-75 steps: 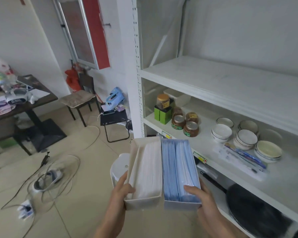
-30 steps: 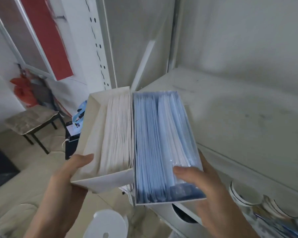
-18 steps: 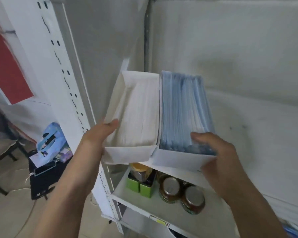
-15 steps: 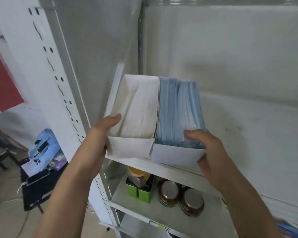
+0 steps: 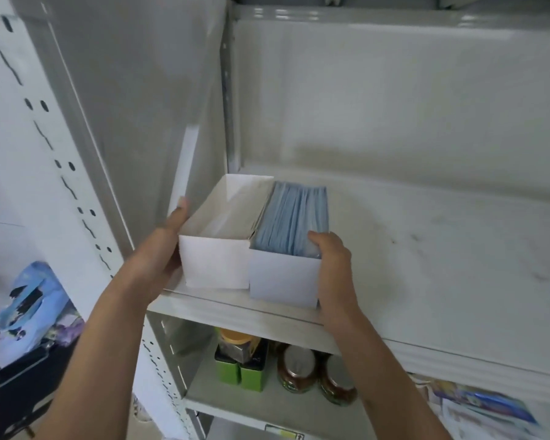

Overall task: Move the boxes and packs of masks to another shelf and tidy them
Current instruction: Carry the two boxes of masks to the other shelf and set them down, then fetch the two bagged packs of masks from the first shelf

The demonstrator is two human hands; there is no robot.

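Observation:
Two open white boxes rest side by side at the left front of a white shelf (image 5: 426, 249). The left box (image 5: 216, 262) holds white masks, mostly hidden behind its front wall. The right box (image 5: 283, 281) is filled with blue masks (image 5: 294, 222). My left hand (image 5: 165, 246) grips the left box's outer side, thumb along its upper edge. My right hand (image 5: 334, 268) holds the right box's near right corner, with fingers over the blue masks. The boxes touch each other and stand close to the shelf's left wall.
On the shelf below stand two green tins (image 5: 240, 369) and two brown jars with metal lids (image 5: 315, 373). Printed packets (image 5: 477, 408) lie at the lower right. A perforated white upright (image 5: 77, 198) frames the left side. A blue bag (image 5: 29, 300) sits on a dark stand outside.
Both boxes were carried up from waist height and now rest on the upper shelf, pushed further back than half a second ago. My hands have stayed on them.

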